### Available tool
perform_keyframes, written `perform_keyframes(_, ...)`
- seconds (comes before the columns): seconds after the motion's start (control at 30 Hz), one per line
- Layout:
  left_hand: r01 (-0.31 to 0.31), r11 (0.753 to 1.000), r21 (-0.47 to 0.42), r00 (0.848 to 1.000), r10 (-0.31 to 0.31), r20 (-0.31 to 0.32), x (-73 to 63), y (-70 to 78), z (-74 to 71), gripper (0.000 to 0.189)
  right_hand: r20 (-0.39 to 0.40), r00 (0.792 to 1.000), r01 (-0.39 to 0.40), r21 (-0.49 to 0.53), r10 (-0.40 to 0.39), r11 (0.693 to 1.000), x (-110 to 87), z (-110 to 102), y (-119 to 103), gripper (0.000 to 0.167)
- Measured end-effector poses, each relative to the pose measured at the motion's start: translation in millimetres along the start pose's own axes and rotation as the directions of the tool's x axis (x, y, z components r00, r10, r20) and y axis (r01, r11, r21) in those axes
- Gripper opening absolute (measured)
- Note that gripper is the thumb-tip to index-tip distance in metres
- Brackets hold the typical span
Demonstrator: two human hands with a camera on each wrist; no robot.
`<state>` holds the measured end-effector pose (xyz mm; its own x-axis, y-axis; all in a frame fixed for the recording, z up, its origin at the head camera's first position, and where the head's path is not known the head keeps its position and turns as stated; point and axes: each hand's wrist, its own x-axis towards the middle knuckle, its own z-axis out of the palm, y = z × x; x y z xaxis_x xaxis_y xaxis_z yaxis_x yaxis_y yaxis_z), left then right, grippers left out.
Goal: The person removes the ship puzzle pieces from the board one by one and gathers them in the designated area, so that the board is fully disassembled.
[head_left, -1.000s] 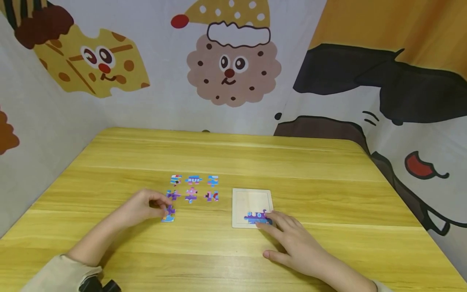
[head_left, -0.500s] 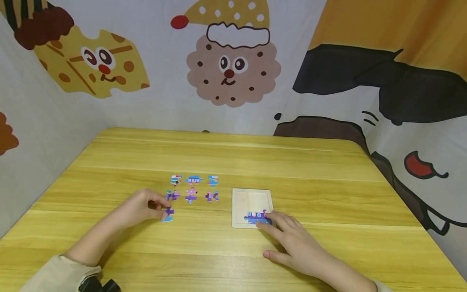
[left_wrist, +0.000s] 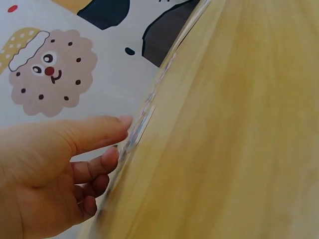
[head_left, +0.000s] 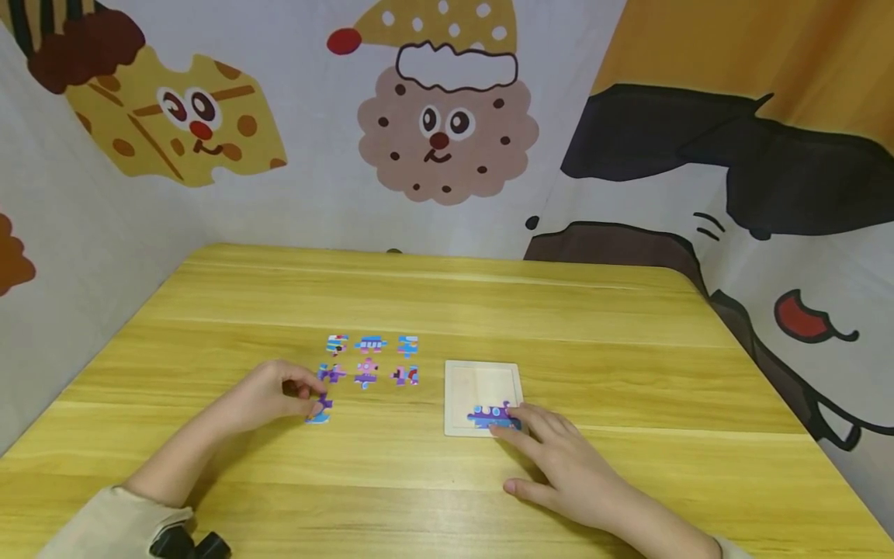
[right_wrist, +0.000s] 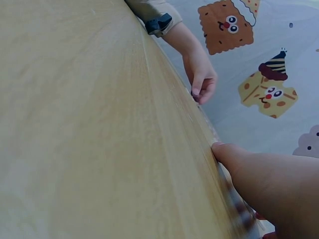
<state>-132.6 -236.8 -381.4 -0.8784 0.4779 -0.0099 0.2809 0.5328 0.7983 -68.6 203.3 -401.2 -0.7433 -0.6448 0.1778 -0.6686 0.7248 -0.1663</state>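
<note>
My left hand [head_left: 272,400] pinches a purple and blue jigsaw puzzle piece [head_left: 320,416] between thumb and fingers, low over the table at the left. In the left wrist view that piece shows only edge-on, past the thumb and forefinger. On the right, a square wooden puzzle tray [head_left: 457,388] lies flat. Joined purple and blue puzzle pieces [head_left: 485,418] sit along its near side, toward the right corner. My right hand [head_left: 559,466] rests its fairly straight fingertips on these pieces and the tray's right edge, partly covering them. Its thumb is spread toward the near side.
Several loose puzzle pieces [head_left: 366,374] lie in two rows between the left hand and the tray. The yellow wood-grain table [head_left: 447,303] runs back to a curtain [head_left: 300,210] printed with cartoon figures.
The piece at my left fingertips has shifted slightly left and turned a little. My right hand, the tray and the loose pieces stay where they were.
</note>
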Motion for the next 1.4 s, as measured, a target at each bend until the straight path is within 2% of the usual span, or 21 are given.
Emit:
perform_keyframes(0.23,-0.002,1.000,0.003,0.998,0.003,-0.063,2.7,13.0,6.3,0.021,-0.004,1.000,0.001,0.005,-0.001,1.000,-0.6,-0.8,-0.4,0.062)
perform_keyframes(0.37,-0.045,0.999,0.008,0.996,0.046,-0.082,6.7,20.6,15.8,0.021,0.002,1.000,-0.005,0.011,0.005,1.000,-0.6,-1.5,-0.7,0.062)
perform_keyframes(0.6,-0.129,0.992,0.003,0.989,0.128,-0.067,16.9,34.9,34.6,0.016,0.013,1.000,-0.017,0.012,0.017,1.000,-1.8,-1.6,-0.2,0.061)
perform_keyframes(0.77,-0.208,0.976,0.060,0.975,0.212,-0.067,24.8,41.3,47.5,0.010,0.015,1.000,-0.012,0.005,0.012,1.000,-1.5,-1.1,-0.3,0.059)
perform_keyframes(0.87,-0.237,0.970,0.063,0.969,0.241,-0.059,29.8,45.8,54.1,0.009,0.017,1.000,-0.009,0.008,0.009,1.000,-1.7,-0.9,-0.4,0.057)
perform_keyframes(0.97,-0.244,0.968,0.060,0.968,0.247,-0.050,35.3,51.3,59.4,0.009,0.020,1.000,-0.008,0.017,0.008,1.000,-1.9,-0.7,-0.6,0.056)
perform_keyframes(1.2,-0.214,0.975,0.056,0.975,0.217,-0.049,46.5,62.8,70.3,0.012,0.012,1.000,-0.003,0.013,0.003,1.000,-0.9,-0.7,-1.0,0.055)
perform_keyframes(1.4,-0.243,0.970,0.015,0.968,0.244,-0.053,57.0,71.0,78.9,0.013,0.020,1.000,-0.004,0.011,0.004,1.000,-0.6,-1.5,-1.7,0.055)
